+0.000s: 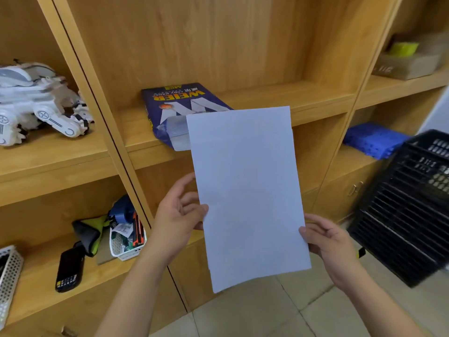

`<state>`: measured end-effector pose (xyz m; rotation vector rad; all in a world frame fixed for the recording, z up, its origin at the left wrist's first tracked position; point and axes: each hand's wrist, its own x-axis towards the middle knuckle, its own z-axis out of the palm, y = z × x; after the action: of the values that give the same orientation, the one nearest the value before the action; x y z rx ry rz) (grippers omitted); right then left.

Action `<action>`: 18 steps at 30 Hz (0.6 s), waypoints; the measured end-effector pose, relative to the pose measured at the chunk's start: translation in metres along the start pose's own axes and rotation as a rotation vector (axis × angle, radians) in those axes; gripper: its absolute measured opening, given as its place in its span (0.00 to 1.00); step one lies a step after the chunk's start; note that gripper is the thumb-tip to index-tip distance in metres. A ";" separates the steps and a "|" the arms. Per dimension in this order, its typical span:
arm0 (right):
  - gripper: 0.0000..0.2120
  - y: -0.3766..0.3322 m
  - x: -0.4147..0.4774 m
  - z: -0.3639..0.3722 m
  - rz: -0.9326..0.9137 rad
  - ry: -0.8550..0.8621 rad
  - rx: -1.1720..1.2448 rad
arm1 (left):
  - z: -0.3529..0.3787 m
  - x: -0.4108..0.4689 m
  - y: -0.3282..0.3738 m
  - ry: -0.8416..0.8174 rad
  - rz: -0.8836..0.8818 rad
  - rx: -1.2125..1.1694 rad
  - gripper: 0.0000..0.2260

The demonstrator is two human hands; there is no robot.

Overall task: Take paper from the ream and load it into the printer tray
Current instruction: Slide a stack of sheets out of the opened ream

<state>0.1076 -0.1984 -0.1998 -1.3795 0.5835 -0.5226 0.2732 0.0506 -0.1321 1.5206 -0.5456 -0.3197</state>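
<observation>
Wooden shelving (243, 57) behind; both hands' grip holds paper (247, 195), hiding the ream (170, 105).

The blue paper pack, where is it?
The blue paper pack lies on the middle wooden shelf, just behind the top of the white sheets held in both hands.

Dark blue wrapped paper ream (179, 105) lying at wooden shelf's front edge is showing "WEIER" in yellow capitals, upside down; "COPY PAPER" beneath; large white "W". Smaller print unreadable.
</observation>
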 end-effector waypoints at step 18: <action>0.09 -0.095 0.095 -0.022 -0.173 0.076 -0.145 | 0.048 0.119 0.077 -0.065 0.201 0.156 0.29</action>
<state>0.1635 -0.2885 -0.1147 -1.5616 0.5752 -0.6852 0.3375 -0.0493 -0.0410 1.5943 -0.7838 -0.1746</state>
